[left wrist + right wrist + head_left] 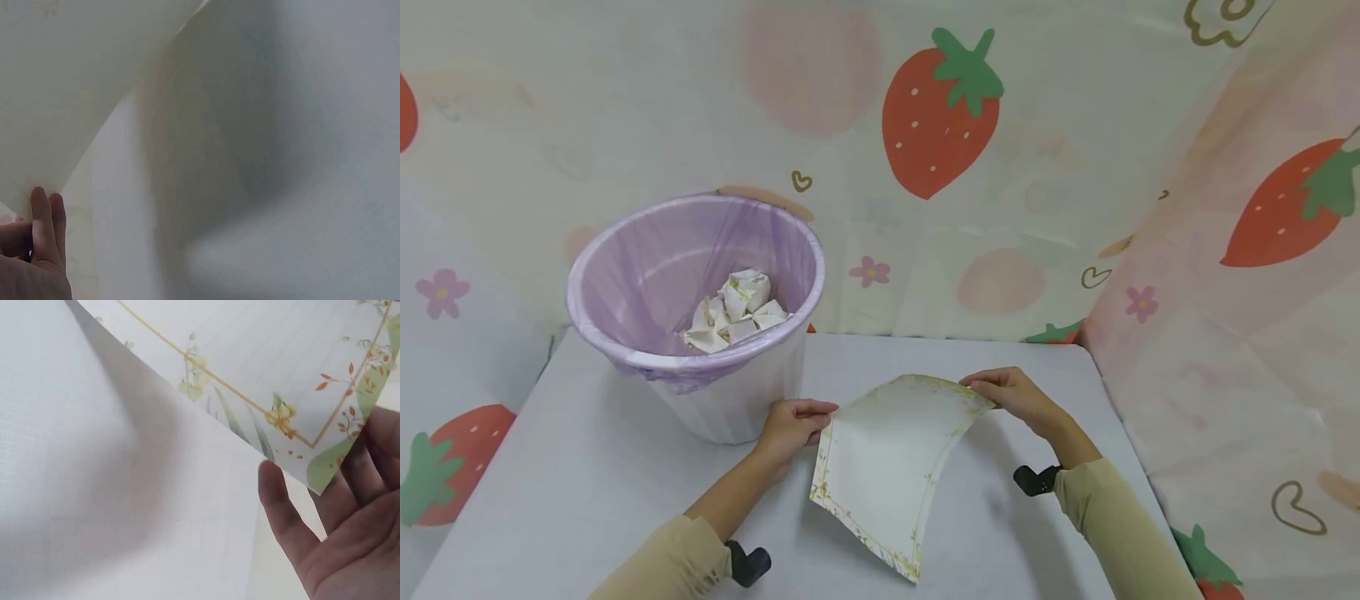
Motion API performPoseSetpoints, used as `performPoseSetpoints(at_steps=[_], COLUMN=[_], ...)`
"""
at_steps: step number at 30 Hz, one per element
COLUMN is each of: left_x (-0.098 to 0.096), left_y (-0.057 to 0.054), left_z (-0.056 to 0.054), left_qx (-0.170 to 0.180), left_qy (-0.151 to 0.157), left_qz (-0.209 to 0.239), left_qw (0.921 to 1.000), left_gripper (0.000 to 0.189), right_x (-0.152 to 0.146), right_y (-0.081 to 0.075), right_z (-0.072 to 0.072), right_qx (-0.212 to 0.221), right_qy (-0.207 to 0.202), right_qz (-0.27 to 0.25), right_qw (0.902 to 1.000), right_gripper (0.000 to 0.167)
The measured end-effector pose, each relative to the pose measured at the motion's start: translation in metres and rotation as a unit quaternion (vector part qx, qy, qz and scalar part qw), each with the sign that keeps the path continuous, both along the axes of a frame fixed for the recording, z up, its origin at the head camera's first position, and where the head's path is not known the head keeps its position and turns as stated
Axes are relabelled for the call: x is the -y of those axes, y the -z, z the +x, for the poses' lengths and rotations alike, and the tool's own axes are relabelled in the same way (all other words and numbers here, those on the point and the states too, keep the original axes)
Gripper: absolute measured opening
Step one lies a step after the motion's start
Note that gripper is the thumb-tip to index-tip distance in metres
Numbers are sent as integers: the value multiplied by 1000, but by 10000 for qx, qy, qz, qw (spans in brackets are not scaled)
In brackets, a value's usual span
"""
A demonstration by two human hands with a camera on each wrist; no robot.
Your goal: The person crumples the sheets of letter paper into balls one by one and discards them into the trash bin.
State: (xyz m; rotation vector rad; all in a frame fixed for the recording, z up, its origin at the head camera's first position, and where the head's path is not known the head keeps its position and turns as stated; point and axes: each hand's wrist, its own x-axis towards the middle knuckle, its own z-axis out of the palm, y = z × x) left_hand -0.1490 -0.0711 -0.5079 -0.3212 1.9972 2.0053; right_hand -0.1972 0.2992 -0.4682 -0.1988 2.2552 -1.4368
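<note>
A sheet of decorated writing paper [880, 467] with a yellow-green floral border is held up over the table, bowed along its length. My left hand [782, 433] pinches its far left corner, and my right hand [1018, 396] grips the far right corner. In the left wrist view, two fingers [45, 228] lie against the sheet's plain back. Seen from the right wrist, the printed side [250, 356] shows faint ruled lines; some fingers pass behind the corner while one finger [275, 487] stands apart near the edge. The right thumb's contact is hidden there.
A white bin [722, 408] with a purple liner [647, 283] stands on the table just beyond my left hand. Several crumpled paper balls [745, 292] lie inside it. The white-covered table [1000, 533] meets a strawberry-print backdrop [1067, 208] behind and to the right.
</note>
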Motion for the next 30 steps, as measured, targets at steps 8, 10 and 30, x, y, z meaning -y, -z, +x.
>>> performPoseSetpoints(at_steps=[8,10,30], left_x=[-3,-3,-4], left_y=[-7,-8,-18], left_z=[-1,-1,-3], left_qx=[-43,-42,22], left_qy=[-42,-39,-96], left_qz=[212,224,762], left_qw=[9998,9997,9970], left_gripper=[25,24,26], right_x=[2,6,37], right_y=[-4,-4,8], right_z=[17,22,45], right_qx=[309,263,-44], right_qy=[-1172,-1342,-1659], right_qz=[126,212,77], right_qw=[9925,9904,9861], right_gripper=[51,53,70])
